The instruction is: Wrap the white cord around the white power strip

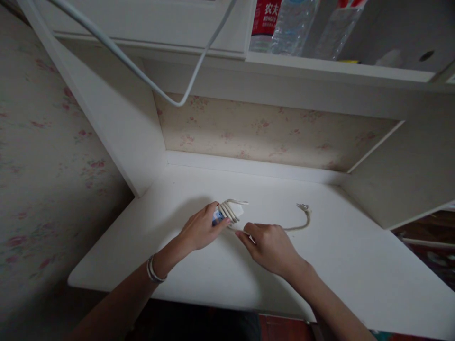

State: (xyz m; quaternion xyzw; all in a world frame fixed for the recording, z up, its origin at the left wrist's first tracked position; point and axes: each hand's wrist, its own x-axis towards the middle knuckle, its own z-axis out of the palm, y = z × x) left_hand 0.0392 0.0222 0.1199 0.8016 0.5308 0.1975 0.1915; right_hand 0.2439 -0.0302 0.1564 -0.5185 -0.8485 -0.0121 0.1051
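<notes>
My left hand (pixel 203 226) is closed on a white power strip (pixel 237 209), with a blue-and-white patch showing beside the fingers. Several turns of a pale power cord (pixel 228 211) are wrapped around the strip. Just to the right, my right hand (pixel 266 244) pinches the cord between thumb and fingers. From there the cord runs right over the white desk and curves up to its plug (pixel 303 207), whose metal prongs point left. Most of the strip's left end is hidden by my left hand.
A white desk (pixel 199 279) lies under both hands, with side panels left and right. Overhead, a shelf (pixel 337 68) bears plastic bottles (pixel 293 23). A bent white tube or cable (pixel 142 76) hangs in front at upper left. Floral wallpaper (pixel 227 128) covers the back.
</notes>
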